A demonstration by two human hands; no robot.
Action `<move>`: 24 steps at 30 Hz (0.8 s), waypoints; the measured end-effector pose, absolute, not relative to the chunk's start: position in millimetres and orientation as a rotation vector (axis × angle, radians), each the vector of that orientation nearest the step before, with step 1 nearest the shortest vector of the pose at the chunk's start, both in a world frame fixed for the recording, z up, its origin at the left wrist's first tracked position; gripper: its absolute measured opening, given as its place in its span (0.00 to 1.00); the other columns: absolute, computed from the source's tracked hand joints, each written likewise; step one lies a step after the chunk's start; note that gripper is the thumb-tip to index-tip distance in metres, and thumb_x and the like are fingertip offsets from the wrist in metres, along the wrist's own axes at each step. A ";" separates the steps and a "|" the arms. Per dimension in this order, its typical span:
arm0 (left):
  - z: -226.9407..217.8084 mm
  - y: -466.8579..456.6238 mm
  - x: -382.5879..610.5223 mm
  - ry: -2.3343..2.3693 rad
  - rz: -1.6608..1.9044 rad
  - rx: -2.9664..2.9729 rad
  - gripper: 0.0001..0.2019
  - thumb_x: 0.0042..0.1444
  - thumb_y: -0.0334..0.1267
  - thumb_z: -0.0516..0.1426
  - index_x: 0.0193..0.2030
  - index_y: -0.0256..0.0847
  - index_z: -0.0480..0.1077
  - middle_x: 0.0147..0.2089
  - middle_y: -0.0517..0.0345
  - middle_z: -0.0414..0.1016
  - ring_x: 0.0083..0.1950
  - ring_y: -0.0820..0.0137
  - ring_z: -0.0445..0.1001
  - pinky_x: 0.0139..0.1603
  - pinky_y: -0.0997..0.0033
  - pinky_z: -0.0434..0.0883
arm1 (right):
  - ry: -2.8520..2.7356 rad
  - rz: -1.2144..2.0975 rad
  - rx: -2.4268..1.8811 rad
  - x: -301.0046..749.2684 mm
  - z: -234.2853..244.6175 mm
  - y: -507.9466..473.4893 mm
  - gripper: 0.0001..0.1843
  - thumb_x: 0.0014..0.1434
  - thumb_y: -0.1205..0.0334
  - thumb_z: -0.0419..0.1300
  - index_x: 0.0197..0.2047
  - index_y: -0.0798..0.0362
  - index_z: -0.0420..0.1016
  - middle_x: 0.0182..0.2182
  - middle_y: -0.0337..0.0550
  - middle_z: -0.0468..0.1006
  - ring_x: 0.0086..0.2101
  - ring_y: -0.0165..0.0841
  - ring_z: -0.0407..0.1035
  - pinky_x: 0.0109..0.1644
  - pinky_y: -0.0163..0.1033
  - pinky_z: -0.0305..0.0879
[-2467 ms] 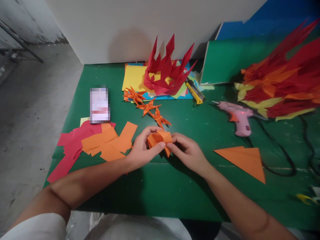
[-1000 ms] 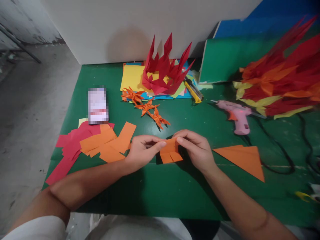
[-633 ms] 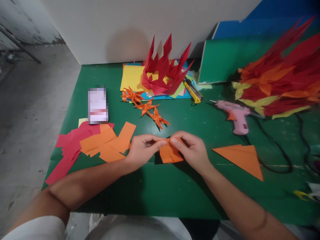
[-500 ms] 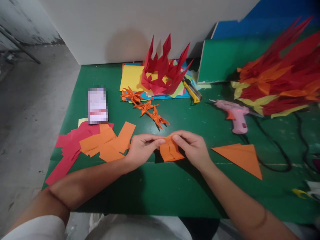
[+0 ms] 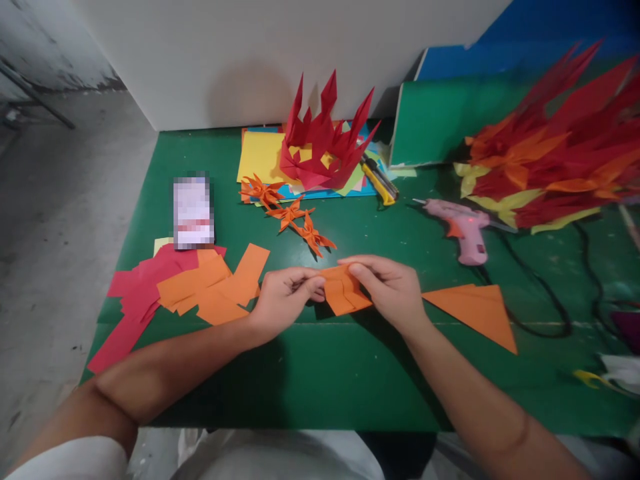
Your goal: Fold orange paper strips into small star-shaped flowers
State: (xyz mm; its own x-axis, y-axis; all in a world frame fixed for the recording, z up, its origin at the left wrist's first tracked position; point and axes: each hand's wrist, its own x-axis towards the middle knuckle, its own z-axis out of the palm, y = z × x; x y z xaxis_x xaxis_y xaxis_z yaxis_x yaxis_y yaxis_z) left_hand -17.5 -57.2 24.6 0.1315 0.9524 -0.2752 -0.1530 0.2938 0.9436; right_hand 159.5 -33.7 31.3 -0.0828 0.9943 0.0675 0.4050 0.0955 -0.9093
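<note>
Both hands meet over the near middle of the green table (image 5: pixel 310 373), sharing a small folded piece of orange paper (image 5: pixel 343 297). The left hand (image 5: pixel 283 303) is mostly curled, its thumb and forefinger pinching the paper's left edge. The right hand (image 5: pixel 393 290) is loosely closed from the other side, the forefinger lying along the top edge and the thumb tucked beneath; the paper hangs between the two just above the table surface, its creased flaps facing the camera.

To the left of the left hand lies a loose heap of flat orange and red paper scraps (image 5: pixel 200 287), with a blurred rectangular card (image 5: pixel 193 212) beyond them. Just behind the hands sit three small orange folded paper flowers (image 5: pixel 287 210) in a row, and past those a spiky red folded paper crown (image 5: pixel 323 143) rests on a stack of coloured sheets (image 5: pixel 257 157). A yellow utility knife (image 5: pixel 379 181) lies beside that stack. Right of the right hand, nearly touching it, is a flat orange paper triangle (image 5: pixel 475 310); further back lies a pink glue gun (image 5: pixel 463 227) with a black cord, near a big red, orange and yellow paper flame piece (image 5: pixel 555 160).
</note>
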 end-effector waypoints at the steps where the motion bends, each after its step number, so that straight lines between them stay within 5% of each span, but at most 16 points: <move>1: 24.9 -57.7 -17.1 1.136 1.002 0.929 0.17 0.46 0.51 0.63 0.30 0.36 0.76 0.28 0.56 0.79 0.28 0.70 0.79 0.35 0.69 0.80 | -1.576 0.967 -1.417 159.5 31.3 -33.4 0.07 0.54 0.59 0.61 0.31 0.47 0.81 0.31 0.40 0.83 0.33 0.35 0.76 0.38 0.39 0.73; 5: 24.2 -59.0 -15.9 1.136 0.996 0.942 0.15 0.46 0.49 0.64 0.30 0.37 0.77 0.26 0.56 0.79 0.28 0.70 0.78 0.34 0.70 0.79 | -1.462 0.966 -1.446 160.6 30.4 -32.0 0.04 0.50 0.58 0.65 0.27 0.48 0.80 0.27 0.40 0.82 0.28 0.33 0.75 0.31 0.37 0.72; 11: 26.0 -58.5 -17.9 1.076 0.957 1.040 0.18 0.41 0.45 0.67 0.38 0.37 0.75 0.38 0.51 0.80 0.37 0.68 0.78 0.38 0.70 0.76 | -1.588 1.051 -1.372 158.1 34.9 -37.0 0.03 0.49 0.59 0.66 0.27 0.47 0.81 0.26 0.39 0.82 0.27 0.33 0.75 0.31 0.36 0.71; 17: 23.4 -57.4 -19.2 1.143 0.950 1.112 0.11 0.50 0.44 0.62 0.27 0.38 0.72 0.27 0.58 0.75 0.26 0.75 0.71 0.29 0.76 0.68 | -1.653 1.062 -1.324 155.9 35.3 -37.8 0.06 0.49 0.58 0.66 0.24 0.49 0.80 0.24 0.39 0.81 0.25 0.32 0.74 0.30 0.35 0.70; 24: 22.7 -57.8 -19.0 1.142 1.035 1.171 0.09 0.51 0.38 0.60 0.25 0.38 0.67 0.24 0.63 0.68 0.26 0.78 0.65 0.28 0.77 0.63 | -1.619 1.020 -1.400 155.1 36.5 -37.3 0.16 0.54 0.54 0.61 0.19 0.52 0.72 0.16 0.36 0.73 0.18 0.27 0.66 0.23 0.32 0.62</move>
State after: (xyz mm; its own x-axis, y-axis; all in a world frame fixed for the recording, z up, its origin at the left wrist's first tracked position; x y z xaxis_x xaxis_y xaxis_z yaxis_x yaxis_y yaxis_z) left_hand -19.0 -57.8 22.7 0.1400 0.9838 -0.1122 -0.0154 0.1155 0.9932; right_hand 155.1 -37.3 36.5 -0.1187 0.9921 0.0392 0.3929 0.0832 -0.9158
